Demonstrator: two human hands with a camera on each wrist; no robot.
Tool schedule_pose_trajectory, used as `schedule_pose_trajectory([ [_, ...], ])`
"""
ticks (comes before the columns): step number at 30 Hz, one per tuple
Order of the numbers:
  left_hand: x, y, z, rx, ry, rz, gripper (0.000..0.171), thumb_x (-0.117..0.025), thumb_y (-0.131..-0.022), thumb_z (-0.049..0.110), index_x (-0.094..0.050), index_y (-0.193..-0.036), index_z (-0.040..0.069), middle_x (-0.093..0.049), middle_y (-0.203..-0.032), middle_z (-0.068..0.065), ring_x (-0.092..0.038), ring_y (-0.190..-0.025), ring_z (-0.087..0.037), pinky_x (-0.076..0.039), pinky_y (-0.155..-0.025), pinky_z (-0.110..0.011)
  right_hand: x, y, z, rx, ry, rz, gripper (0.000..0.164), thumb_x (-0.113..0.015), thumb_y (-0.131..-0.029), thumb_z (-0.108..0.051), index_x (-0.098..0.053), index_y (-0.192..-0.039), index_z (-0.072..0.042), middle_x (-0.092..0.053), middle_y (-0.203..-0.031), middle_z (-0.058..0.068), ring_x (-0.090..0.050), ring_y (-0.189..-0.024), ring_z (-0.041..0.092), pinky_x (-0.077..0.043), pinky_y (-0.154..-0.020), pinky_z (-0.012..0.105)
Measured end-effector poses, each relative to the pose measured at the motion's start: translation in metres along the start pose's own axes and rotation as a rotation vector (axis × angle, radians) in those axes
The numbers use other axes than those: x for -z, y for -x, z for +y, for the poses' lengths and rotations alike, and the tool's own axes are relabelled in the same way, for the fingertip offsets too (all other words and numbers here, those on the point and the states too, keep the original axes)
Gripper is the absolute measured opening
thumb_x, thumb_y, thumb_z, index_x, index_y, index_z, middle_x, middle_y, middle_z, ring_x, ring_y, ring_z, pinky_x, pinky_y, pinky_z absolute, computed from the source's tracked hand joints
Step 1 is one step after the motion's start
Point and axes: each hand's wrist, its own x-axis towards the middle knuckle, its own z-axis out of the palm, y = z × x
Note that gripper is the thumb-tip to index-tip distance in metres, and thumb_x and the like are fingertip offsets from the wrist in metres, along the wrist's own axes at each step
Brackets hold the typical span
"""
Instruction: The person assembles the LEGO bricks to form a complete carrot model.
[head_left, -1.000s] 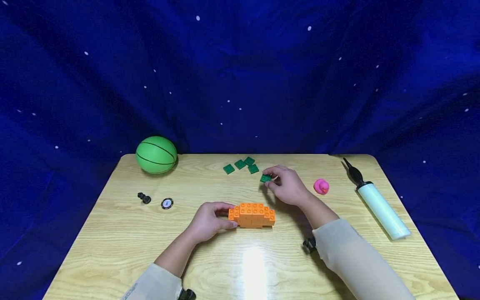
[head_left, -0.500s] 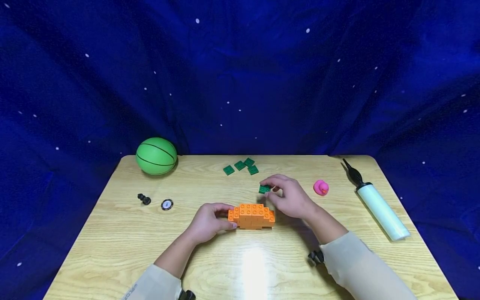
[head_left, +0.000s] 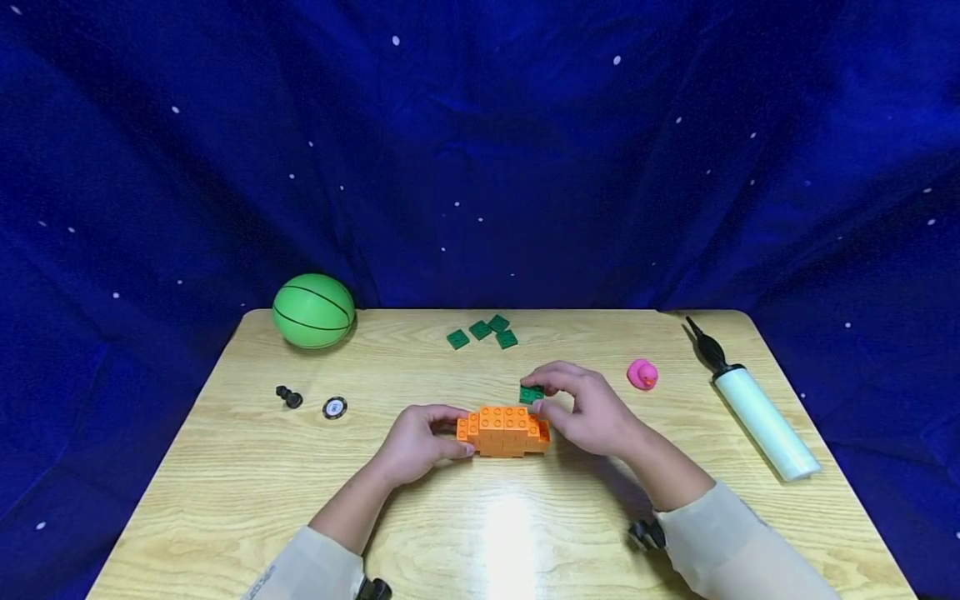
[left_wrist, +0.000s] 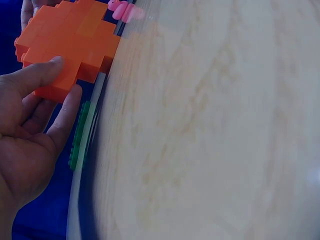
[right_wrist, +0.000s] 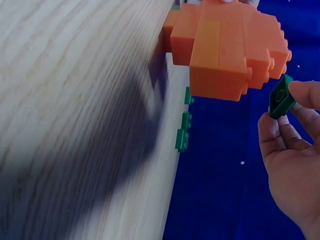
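An orange stepped block build (head_left: 502, 433) stands on the wooden table, its studs facing up. At its left end my left hand (head_left: 412, 444) grips it, thumb on the near side, as the left wrist view also shows. Just behind and above the right end, my right hand (head_left: 588, 408) pinches a flat green building plate (head_left: 531, 393) between thumb and fingers. In the right wrist view this green plate (right_wrist: 281, 97) is apart from the orange bricks, its hollow underside partly showing. Several more green plates (head_left: 480, 330) lie near the table's back edge.
At the back left sits a green ball (head_left: 312, 311). A black chess pawn (head_left: 288, 397) and a poker chip (head_left: 334, 407) lie on the left. To the right are a pink rubber duck (head_left: 642, 374) and a balloon pump (head_left: 765, 425). Blue cloth (head_left: 480, 150) hangs behind the table.
My right hand has carried the green plate from near the other plates toward me, close to the build's right end. The left hand and orange build have stayed put.
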Motion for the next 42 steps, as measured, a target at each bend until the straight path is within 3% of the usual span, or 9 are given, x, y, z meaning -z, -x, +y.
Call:
schedule_pose_trajectory([
  [13,0.000,0.001,0.004,0.006,-0.006,0.006,0.044,-0.092,-0.078,0.015,-0.076,-0.118,0.008,-0.076,-0.110,-0.005,-0.071,-0.101,-0.019,-0.058,-0.089,-0.037,0.000,0.010,-0.013,0.048,-0.020,-0.049,0.029,-0.071,-0.094,-0.008,-0.075,-0.121,-0.016,-0.068,-0.125,-0.003,-0.066,-0.104,0.014,-0.057,-0.088,0.050],
  [22,0.000,0.001,0.002,0.000,0.011,0.005,0.043,-0.092,-0.078,0.013,-0.076,-0.117,0.007,-0.076,-0.110,-0.005,-0.072,-0.101,-0.020,-0.059,-0.088,-0.035,-0.003,0.011,-0.018,0.065,0.024,-0.064,0.029,-0.074,-0.092,-0.008,-0.076,-0.120,-0.018,-0.067,-0.123,-0.006,-0.065,-0.114,0.016,-0.056,-0.095,0.044],
  [42,0.000,0.000,0.000,-0.003,0.049,-0.008,0.043,-0.091,-0.078,0.012,-0.076,-0.118,0.007,-0.076,-0.111,-0.006,-0.072,-0.102,-0.021,-0.059,-0.087,-0.034,-0.004,0.013,-0.019,0.089,0.048,-0.064,0.029,-0.075,-0.091,-0.006,-0.078,-0.119,-0.014,-0.066,-0.122,-0.005,-0.064,-0.113,0.017,-0.057,-0.085,0.039],
])
